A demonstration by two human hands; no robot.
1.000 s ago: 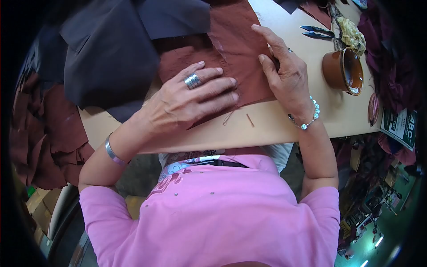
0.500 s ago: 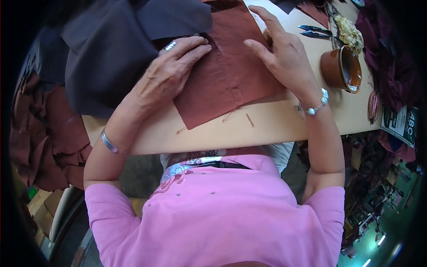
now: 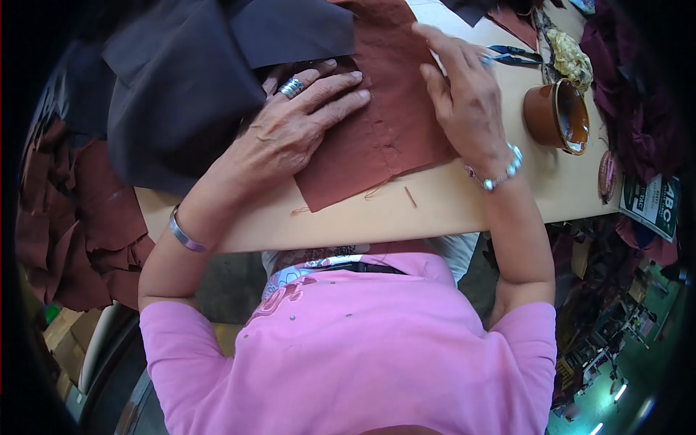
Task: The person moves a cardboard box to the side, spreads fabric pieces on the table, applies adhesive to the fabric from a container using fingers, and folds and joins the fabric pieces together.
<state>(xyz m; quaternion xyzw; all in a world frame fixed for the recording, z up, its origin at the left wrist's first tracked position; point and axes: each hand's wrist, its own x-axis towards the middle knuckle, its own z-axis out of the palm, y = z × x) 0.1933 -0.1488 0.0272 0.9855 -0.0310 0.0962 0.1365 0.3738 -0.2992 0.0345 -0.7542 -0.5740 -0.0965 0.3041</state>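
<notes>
A piece of reddish-brown fabric (image 3: 370, 145) with a seam down its middle lies on the table. Across its left part rests my left hand (image 3: 297, 119), palm down with the fingers stretched out over the cloth. My right hand (image 3: 464, 94) is at the fabric's right edge, thumb and fingers apart, holding nothing that I can see. Dark grey fabric (image 3: 181, 101) is heaped beside and beyond my left hand. Loose thread ends hang from the brown fabric's near edge.
Thread snips (image 3: 516, 55) lie just beyond my right hand. To the right stand a brown glazed cup (image 3: 540, 114) and a crumpled yellowish wad (image 3: 569, 58). Maroon cloth (image 3: 631, 87) is piled at the right edge. Brown pieces (image 3: 94, 217) hang at the left.
My left hand has slid right and its fingers have spread flatter on the brown fabric. My right hand has shifted slightly right and nearer, and the fabric has moved a little rightward.
</notes>
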